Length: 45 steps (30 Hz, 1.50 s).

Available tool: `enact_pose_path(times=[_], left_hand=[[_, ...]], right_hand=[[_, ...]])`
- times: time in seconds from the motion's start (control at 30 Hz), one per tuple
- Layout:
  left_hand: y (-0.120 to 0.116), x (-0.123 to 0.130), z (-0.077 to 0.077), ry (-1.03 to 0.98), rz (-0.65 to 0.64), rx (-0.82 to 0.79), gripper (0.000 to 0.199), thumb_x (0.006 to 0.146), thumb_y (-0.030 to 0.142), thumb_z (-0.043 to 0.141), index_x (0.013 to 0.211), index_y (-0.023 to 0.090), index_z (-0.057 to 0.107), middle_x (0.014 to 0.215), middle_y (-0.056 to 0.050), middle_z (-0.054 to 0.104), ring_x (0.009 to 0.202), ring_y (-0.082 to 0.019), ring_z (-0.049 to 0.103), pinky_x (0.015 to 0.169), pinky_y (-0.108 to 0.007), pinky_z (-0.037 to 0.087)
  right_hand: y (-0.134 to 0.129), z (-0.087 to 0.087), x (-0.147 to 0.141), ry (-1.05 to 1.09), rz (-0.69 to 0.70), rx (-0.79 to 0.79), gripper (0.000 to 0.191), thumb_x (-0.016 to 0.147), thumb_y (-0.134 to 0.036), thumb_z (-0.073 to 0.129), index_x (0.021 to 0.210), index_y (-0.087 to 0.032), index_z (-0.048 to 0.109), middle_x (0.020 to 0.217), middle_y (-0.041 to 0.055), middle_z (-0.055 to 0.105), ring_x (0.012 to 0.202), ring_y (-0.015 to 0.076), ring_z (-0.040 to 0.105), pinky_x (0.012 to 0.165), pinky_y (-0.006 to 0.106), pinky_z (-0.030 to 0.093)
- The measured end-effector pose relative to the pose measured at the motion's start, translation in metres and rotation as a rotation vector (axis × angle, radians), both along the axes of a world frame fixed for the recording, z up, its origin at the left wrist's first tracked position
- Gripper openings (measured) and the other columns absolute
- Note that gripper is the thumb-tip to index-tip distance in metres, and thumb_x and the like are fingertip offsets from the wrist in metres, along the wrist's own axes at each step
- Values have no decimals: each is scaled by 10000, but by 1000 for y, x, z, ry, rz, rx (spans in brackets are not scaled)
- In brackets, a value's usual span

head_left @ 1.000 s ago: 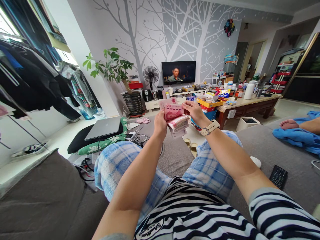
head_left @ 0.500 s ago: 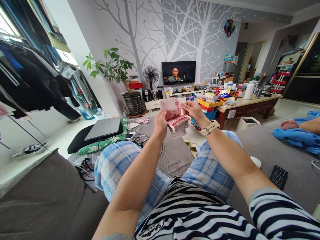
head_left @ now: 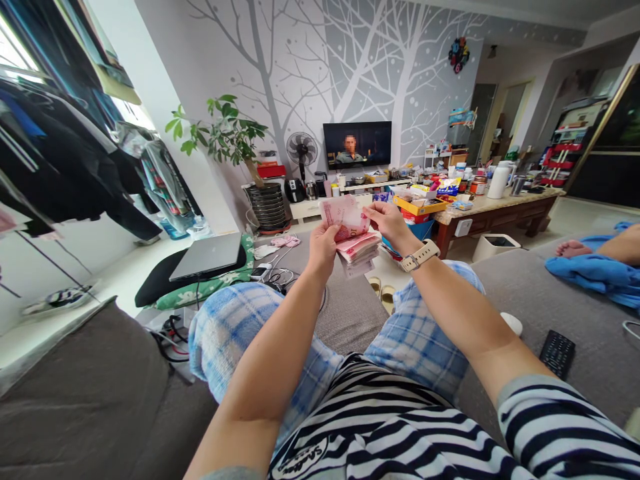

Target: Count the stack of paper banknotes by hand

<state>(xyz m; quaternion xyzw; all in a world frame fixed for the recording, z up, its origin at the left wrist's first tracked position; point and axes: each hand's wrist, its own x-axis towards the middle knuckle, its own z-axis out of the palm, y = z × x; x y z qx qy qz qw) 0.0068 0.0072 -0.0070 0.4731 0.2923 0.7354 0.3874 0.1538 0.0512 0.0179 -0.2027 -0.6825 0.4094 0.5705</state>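
Observation:
A folded stack of red and pink banknotes [head_left: 358, 248] is held in front of me, above the grey sofa seat. My left hand [head_left: 324, 247] is closed around the stack's left side, thumb on top. At the upper right edge of a raised banknote [head_left: 345, 215], my right hand [head_left: 387, 222] pinches with thumb and fingers; a beige watch is on that wrist. The lower notes fan out toward the right, below my right hand. How many notes are raised cannot be made out.
A laptop [head_left: 213, 257] rests on cushions at the left, with cables [head_left: 280, 273] beside it. Right of me are a black remote [head_left: 557, 355] and another person's foot [head_left: 573, 249] near a blue cloth. A cluttered table [head_left: 525, 196] stands ahead at the right.
The raised note has shifted slightly right and is spread wider between my hands. My left hand has moved a little to the right; my right hand has barely moved.

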Motion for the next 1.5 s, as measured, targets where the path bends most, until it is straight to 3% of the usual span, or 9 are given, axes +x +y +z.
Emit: enact_pose_path(times=[0.27,0.63,1.1,1.5], left_hand=[[8,-6,-4,-33,153,74,166,714,328,558,716,173,618,756,-9,657,732,-146,604,714,-257,473],[8,-8,-4,-14,180,54,189,718,352,532,716,182,615,779,-10,652,751,-152,589,722,-248,450],[-19,5,16,-9,177,-14,228,752,132,458,552,142,566,637,-15,617,611,-117,546,624,-219,426],[-7,0,7,11,178,55,169,715,251,522,601,147,592,697,-19,640,635,-125,562,604,-223,428]], right_hand=[[-7,3,1,-3,41,11,376,711,-501,631,606,-169,489,538,-33,425,497,71,366,471,214,276],[-12,6,0,9,129,0,389,717,-499,628,591,-169,466,542,-34,419,495,66,374,475,213,289],[-12,6,1,27,169,-10,368,723,-458,639,592,-159,471,530,-39,420,487,57,373,467,198,271],[-11,6,1,19,171,4,361,738,-450,630,599,-160,467,529,-41,415,485,59,371,465,203,266]])
